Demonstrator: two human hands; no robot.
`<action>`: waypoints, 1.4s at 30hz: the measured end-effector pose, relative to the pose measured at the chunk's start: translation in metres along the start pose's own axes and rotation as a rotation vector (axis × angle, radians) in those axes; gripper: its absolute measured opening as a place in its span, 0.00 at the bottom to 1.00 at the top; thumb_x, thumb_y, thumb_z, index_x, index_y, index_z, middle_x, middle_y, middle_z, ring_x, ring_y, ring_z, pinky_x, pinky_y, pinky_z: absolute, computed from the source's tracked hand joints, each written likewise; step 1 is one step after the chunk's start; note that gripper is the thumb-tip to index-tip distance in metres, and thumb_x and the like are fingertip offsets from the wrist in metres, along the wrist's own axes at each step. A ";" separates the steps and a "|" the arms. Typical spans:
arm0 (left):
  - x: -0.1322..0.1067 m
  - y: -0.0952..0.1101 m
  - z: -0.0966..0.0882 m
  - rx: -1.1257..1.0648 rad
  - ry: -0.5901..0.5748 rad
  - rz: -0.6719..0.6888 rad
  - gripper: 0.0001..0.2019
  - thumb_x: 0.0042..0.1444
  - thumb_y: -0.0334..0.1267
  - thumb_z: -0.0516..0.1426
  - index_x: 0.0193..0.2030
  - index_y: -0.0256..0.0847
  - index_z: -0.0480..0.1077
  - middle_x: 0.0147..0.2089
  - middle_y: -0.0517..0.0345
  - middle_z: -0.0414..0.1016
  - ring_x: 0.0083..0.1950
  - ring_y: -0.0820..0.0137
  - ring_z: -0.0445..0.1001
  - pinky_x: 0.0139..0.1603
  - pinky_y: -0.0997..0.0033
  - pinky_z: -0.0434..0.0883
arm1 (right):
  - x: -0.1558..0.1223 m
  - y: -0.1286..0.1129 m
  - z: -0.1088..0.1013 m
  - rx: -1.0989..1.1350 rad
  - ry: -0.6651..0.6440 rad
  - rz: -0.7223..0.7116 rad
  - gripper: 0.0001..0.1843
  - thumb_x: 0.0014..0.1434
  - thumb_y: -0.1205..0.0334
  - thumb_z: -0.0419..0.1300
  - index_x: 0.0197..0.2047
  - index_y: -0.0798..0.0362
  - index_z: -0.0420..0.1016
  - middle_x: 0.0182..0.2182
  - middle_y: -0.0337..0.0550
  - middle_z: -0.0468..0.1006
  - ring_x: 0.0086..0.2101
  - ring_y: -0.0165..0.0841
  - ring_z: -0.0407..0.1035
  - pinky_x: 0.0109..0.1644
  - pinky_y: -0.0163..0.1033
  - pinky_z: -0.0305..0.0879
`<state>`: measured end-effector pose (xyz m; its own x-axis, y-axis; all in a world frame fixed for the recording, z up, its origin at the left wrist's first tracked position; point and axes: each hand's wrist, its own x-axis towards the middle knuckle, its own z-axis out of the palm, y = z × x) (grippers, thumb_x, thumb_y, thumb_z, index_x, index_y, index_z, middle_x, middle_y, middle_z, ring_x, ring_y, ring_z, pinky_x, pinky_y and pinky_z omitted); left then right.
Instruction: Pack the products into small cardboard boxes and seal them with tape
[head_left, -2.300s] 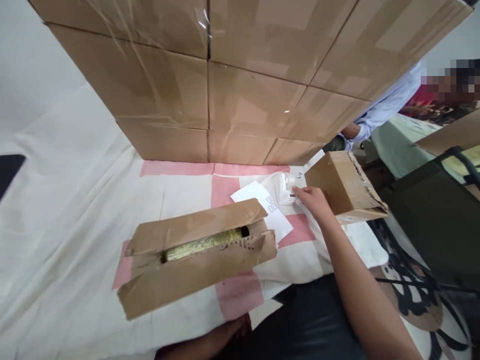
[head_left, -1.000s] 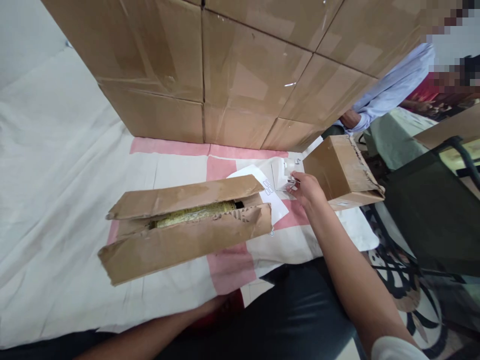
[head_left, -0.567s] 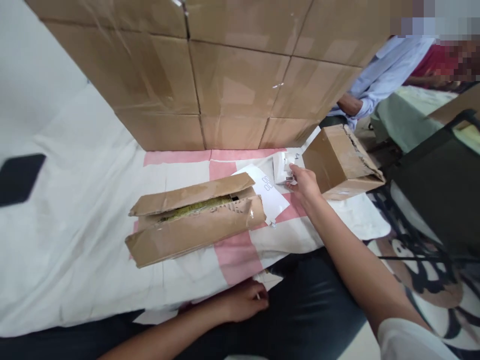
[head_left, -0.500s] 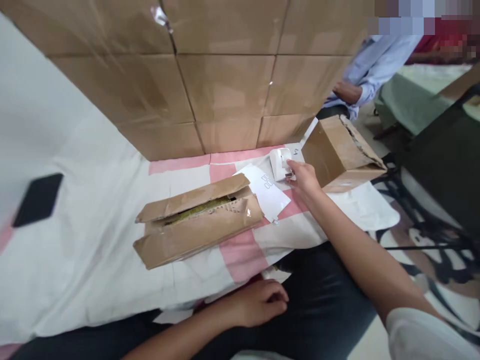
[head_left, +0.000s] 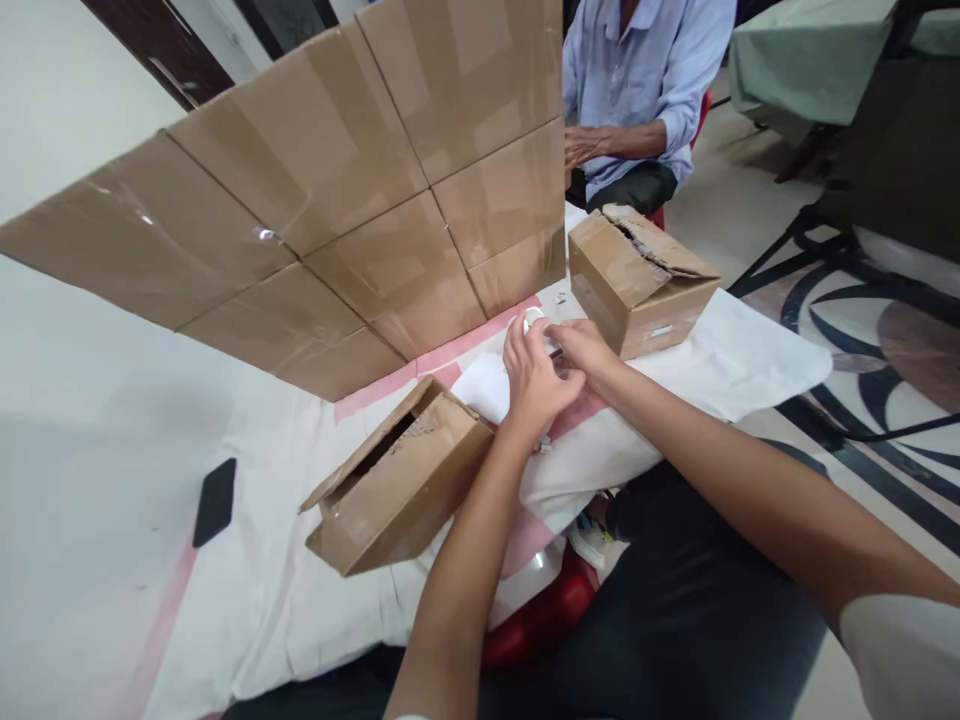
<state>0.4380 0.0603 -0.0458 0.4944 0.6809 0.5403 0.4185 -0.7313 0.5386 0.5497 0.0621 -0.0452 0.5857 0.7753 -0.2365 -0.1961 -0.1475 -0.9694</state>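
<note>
One white object (head_left: 533,318) sits between a person's left hand (head_left: 531,378) and right hand (head_left: 585,348), over a desk (head_left: 600,450) draped in pink-and-white cloth. The left hand is closed over the object's near left side, fingers curled forward and thumb stretched across toward the right hand. The right hand grips it from the right with fingertips drawn together; a slim dark piece shows between the two hands.

Only a rounded white top rim of the object is visible, so which way it points and its long axis cannot be told. It is just beyond a crumpled-looking white sheet (head_left: 480,385).

Left of the hands, a long cardboard box (head_left: 409,490) lies with its long axis running from lower left to upper right, flaps parted along a dark slot. Just right of the hands, a second box (head_left: 600,270) has a torn, raised flap. A cardboard partition (head_left: 420,260) bounds the far side. The desk's near edge runs along the person's dark-trousered lap (head_left: 712,590). Pale cloth stretches leftward to a black slab (head_left: 215,502). Beyond the partition sits another person (head_left: 637,80) in a light blue shirt.
</note>
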 end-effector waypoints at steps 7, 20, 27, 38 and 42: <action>0.003 -0.051 0.025 0.054 -0.051 0.098 0.49 0.47 0.44 0.67 0.70 0.41 0.44 0.75 0.31 0.41 0.77 0.47 0.45 0.72 0.41 0.53 | -0.008 0.011 -0.007 -0.168 -0.009 -0.197 0.20 0.50 0.67 0.62 0.16 0.50 0.54 0.14 0.32 0.58 0.21 0.26 0.55 0.27 0.36 0.50; 0.001 -0.070 0.032 0.130 -0.005 0.094 0.55 0.49 0.56 0.66 0.73 0.38 0.39 0.73 0.31 0.49 0.76 0.49 0.49 0.73 0.44 0.52 | -0.020 0.010 -0.017 -0.097 -0.018 -0.208 0.22 0.55 0.69 0.62 0.17 0.52 0.55 0.17 0.32 0.58 0.23 0.25 0.54 0.31 0.35 0.49; 0.000 -0.061 0.029 0.132 0.032 0.025 0.55 0.46 0.49 0.69 0.73 0.42 0.41 0.73 0.34 0.51 0.75 0.50 0.53 0.73 0.47 0.54 | -0.024 0.012 -0.017 -0.110 -0.038 -0.181 0.21 0.52 0.68 0.61 0.17 0.51 0.52 0.16 0.30 0.56 0.23 0.26 0.52 0.31 0.37 0.48; 0.002 -0.064 0.027 0.173 -0.008 -0.309 0.52 0.47 0.48 0.68 0.73 0.45 0.43 0.68 0.41 0.65 0.66 0.51 0.68 0.65 0.52 0.65 | -0.031 0.009 -0.020 -0.112 -0.022 -0.087 0.18 0.49 0.70 0.59 0.16 0.51 0.54 0.15 0.29 0.54 0.22 0.26 0.52 0.29 0.36 0.46; 0.002 -0.062 0.026 0.167 -0.019 -0.269 0.51 0.48 0.46 0.67 0.73 0.45 0.44 0.69 0.42 0.64 0.68 0.51 0.66 0.66 0.52 0.63 | -0.031 0.011 -0.020 -0.100 -0.036 -0.078 0.18 0.49 0.69 0.60 0.16 0.51 0.55 0.14 0.29 0.57 0.21 0.26 0.54 0.28 0.35 0.48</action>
<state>0.4328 0.1062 -0.0950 0.3628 0.8509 0.3799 0.6546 -0.5229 0.5460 0.5456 0.0244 -0.0499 0.5668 0.8083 -0.1592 -0.0706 -0.1448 -0.9869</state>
